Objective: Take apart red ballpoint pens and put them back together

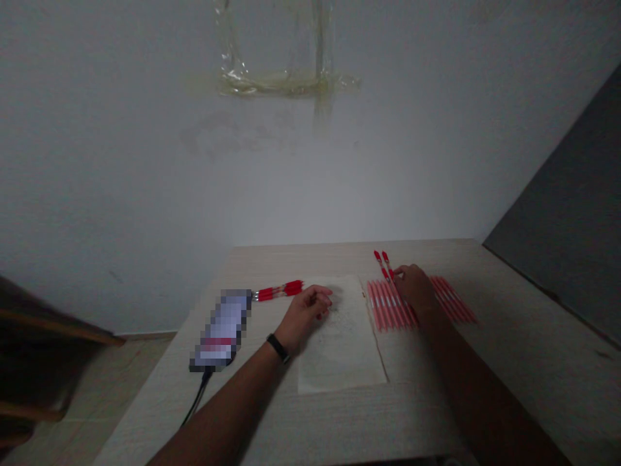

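Note:
My left hand (310, 307) hovers over a pale sheet of paper (339, 362), its fingers loosely bent and apart, with nothing visible in them. A dark band circles that wrist. On the right, my right hand (413, 285) reaches over a row of slim translucent red pens (388, 310), covering part of it. Its fingertips close at the red section of one of two longer red-ended pens (381, 259) that stick out beyond the row. Left of the paper lies a small bundle of red pens (279, 291) with silvery tips, close to my left hand.
A phone (223, 330) with a blurred screen lies at the table's left, its black cable (196, 398) running over the near edge. The pale table (310, 427) meets a wall behind. Dark wooden furniture (43, 362) stands on the floor at left.

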Demonstrator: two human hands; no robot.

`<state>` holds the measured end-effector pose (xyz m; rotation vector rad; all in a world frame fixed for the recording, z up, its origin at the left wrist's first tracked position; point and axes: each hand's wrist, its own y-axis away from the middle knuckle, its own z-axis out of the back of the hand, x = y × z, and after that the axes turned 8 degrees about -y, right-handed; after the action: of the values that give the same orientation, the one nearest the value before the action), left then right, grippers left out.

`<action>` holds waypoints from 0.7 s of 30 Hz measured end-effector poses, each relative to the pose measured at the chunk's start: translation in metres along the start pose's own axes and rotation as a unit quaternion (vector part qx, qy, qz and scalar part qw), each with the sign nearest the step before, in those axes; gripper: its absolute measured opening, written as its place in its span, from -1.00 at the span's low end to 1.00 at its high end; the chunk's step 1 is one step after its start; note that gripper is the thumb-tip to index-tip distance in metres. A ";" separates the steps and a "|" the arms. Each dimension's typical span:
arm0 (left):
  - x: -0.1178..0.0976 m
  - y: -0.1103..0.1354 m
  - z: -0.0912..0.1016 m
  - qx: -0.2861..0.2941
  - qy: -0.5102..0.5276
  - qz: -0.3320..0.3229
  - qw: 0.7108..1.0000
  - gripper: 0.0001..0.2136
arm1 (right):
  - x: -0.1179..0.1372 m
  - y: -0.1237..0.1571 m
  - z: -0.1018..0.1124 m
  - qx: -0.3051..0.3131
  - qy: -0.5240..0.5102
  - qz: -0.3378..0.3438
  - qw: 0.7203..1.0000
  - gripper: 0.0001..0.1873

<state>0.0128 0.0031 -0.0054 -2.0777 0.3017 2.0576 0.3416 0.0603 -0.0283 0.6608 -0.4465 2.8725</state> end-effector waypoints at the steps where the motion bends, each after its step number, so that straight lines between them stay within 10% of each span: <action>1: 0.000 0.000 0.000 0.000 0.001 0.000 1.000 -0.74 | 0.000 0.000 0.000 0.000 0.000 0.001 1.000 -0.78; 21: 0.002 -0.001 0.000 0.009 -0.006 -0.006 1.000 -0.69 | 0.006 0.000 0.001 -0.012 0.003 -0.018 1.000 -0.83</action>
<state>0.0135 0.0045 -0.0078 -2.0507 0.3048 2.0522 0.3366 0.0603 -0.0252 0.6486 -0.4612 2.8298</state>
